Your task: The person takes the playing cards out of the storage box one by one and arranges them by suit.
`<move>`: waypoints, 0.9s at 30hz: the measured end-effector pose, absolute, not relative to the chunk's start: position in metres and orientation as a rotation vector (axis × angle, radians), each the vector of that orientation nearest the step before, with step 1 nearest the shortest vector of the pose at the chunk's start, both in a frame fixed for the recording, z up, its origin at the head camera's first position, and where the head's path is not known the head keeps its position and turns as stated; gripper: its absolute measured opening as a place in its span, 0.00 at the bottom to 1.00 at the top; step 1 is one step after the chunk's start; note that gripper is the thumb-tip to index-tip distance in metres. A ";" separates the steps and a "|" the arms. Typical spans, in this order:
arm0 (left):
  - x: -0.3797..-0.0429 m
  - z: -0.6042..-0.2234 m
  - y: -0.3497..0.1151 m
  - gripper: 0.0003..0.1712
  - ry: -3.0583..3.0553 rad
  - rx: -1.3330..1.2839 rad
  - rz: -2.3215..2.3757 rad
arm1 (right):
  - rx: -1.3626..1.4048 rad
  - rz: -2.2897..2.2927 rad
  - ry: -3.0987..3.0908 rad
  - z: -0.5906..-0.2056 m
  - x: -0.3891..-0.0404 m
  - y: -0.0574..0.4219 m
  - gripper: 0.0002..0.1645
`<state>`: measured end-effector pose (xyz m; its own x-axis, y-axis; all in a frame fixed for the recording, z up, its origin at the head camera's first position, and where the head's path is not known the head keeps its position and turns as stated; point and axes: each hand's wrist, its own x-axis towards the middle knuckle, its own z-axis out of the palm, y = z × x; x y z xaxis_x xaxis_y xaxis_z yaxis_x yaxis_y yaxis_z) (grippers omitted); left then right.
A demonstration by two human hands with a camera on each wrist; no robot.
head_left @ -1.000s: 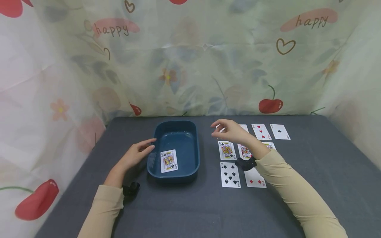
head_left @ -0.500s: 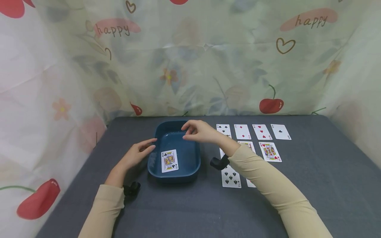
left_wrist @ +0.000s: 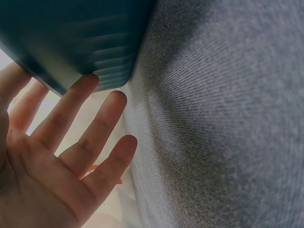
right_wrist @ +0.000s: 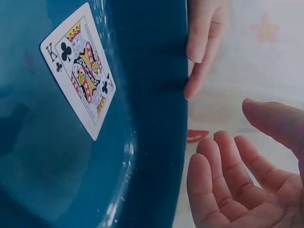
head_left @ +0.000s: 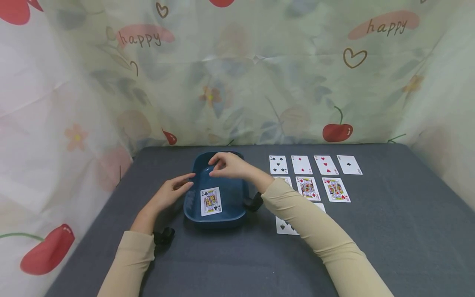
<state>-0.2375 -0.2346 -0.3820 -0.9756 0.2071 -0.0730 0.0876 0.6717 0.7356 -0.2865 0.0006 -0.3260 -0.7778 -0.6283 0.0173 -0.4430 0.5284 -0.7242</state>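
Note:
A deep blue plastic bin (head_left: 233,206) sits on the left half of the table, with a king of clubs (head_left: 210,201) lying face up inside. My left hand (head_left: 167,196) is at the bin's left side, fingers extended; in the left wrist view the fingertips (left_wrist: 88,81) lie against its outer wall (left_wrist: 111,52). Over the far part of the bin hovers my right hand (head_left: 231,166), fingers loosely bent. The right wrist view shows this hand (right_wrist: 242,190) holding nothing, thumb and fingers apart, with the king of clubs (right_wrist: 80,73) on the bin floor.
Right of the bin, playing cards lie face up in rows: a far row ending in a club card (head_left: 349,165), a middle row with the king of hearts (head_left: 336,189), and a near row with a spade card (head_left: 285,227). My right sleeve (head_left: 315,231) covers some. Patterned cloth (head_left: 256,99) hangs behind.
My right hand has moved left from above the cards to over the bin, uncovering the far-row cards. My left hand and the king of clubs have stayed put.

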 end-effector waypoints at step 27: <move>-0.235 -0.374 -0.235 0.31 2.689 0.221 1.202 | -0.673 -0.539 2.522 -0.364 -0.295 -0.043 0.42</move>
